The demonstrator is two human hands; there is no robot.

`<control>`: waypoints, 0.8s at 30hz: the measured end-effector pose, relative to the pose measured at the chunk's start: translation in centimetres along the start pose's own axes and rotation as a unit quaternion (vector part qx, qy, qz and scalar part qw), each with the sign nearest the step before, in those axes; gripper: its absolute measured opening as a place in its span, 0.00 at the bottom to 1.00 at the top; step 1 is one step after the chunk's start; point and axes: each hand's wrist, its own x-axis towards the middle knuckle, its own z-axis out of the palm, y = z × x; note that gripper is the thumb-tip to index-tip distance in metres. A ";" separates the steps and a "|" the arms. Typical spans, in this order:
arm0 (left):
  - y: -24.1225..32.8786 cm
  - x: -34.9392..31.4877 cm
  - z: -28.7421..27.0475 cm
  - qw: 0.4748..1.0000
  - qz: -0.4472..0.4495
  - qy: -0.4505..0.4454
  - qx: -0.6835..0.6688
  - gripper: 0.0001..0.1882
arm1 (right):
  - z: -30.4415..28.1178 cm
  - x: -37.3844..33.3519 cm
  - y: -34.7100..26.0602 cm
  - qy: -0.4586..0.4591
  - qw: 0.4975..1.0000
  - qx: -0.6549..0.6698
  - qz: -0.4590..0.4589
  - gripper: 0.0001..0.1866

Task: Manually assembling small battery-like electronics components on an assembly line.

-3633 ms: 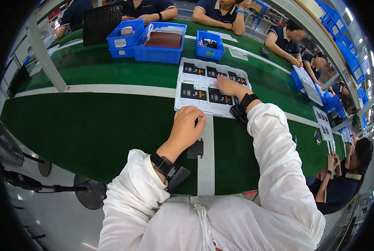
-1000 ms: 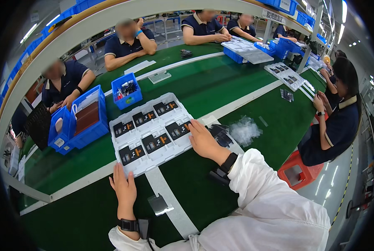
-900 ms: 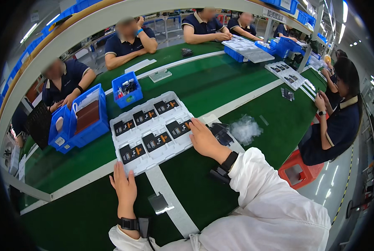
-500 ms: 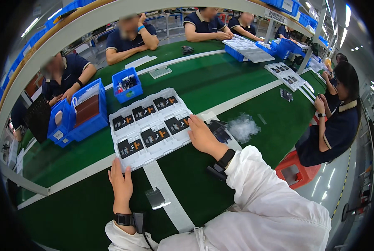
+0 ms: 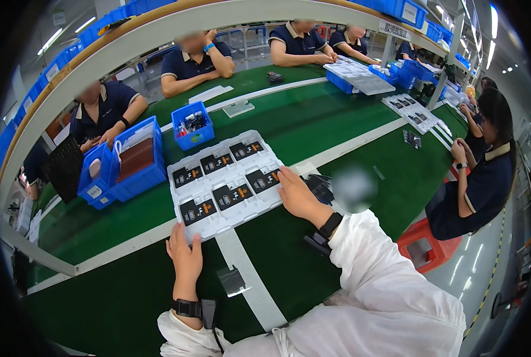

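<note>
A white moulded plastic tray [image 5: 221,221] lies on the green table in front of me. Two rows of flat black phone-battery-like pieces [image 5: 233,196] with orange marks fill its pockets. My left hand [image 5: 186,257] grips the tray's near left corner, fingertips against its side and thumb by the front edge. At the right end, my right hand [image 5: 302,198] has its fingers over the rim, beside the nearest right piece. Dark thin pieces [image 5: 319,188] lie just beyond that hand, partly hidden by it. A small dark film sheet [image 5: 232,280] rests between my forearms.
Blue bins [image 5: 136,160] stand left of the tray, and a smaller blue bin [image 5: 192,126] behind it. A pile of clear film [image 5: 354,187], blurred now, lies at the right. Co-workers sit across the table and at the right, near a red stool [image 5: 429,244]. A shelf beam [image 5: 218,28] crosses overhead.
The whole scene has shifted slightly right and down in the picture. Both hands keep their places on the tray, which shows no clear movement on the table.
</note>
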 end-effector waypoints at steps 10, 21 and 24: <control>0.1 -0.2 0.2 1.000 0.020 0.004 0.021 0.26 | 0.1 -0.1 0.0 -0.003 0.999 -0.033 -0.015 0.20; 0.1 -0.4 0.4 0.999 0.020 -0.001 0.040 0.26 | -0.3 0.0 -0.5 -0.021 1.000 -0.023 0.002 0.21; 0.2 -0.2 0.2 0.999 0.024 -0.001 0.036 0.26 | 0.1 -0.1 0.1 -0.017 0.999 -0.036 -0.010 0.21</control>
